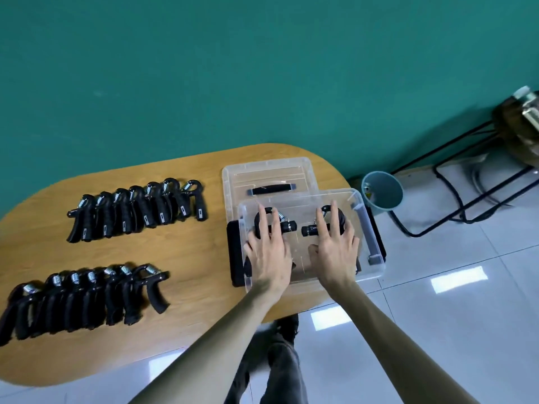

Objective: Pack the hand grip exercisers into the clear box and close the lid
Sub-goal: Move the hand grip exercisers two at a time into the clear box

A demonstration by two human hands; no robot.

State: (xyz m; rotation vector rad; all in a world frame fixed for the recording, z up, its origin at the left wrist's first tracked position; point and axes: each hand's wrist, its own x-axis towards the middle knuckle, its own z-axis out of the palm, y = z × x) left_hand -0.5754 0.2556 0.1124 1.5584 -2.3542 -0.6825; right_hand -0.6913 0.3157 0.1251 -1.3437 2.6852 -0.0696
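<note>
The clear box [366, 269] stands at the right end of the wooden table [189, 258]. Both hands reach down into it. My left hand [268, 252] rests on a black hand grip exerciser [287, 226] in the box's left half. A second exerciser [310, 229] lies under my right hand [335, 252] in the right half. Fingers are spread over the handles; whether they grip them is unclear. The clear lid [268, 176], with a black handle, lies flat behind the box. Two rows of black exercisers lie on the table, a far row [140, 209] and a near row [78, 298].
A pale blue cone-shaped bin [382, 191] stands on the tiled floor right of the table. A black metal frame [466, 182] with a bag on it is at the far right. A green wall lies behind the table. My legs show below the table edge.
</note>
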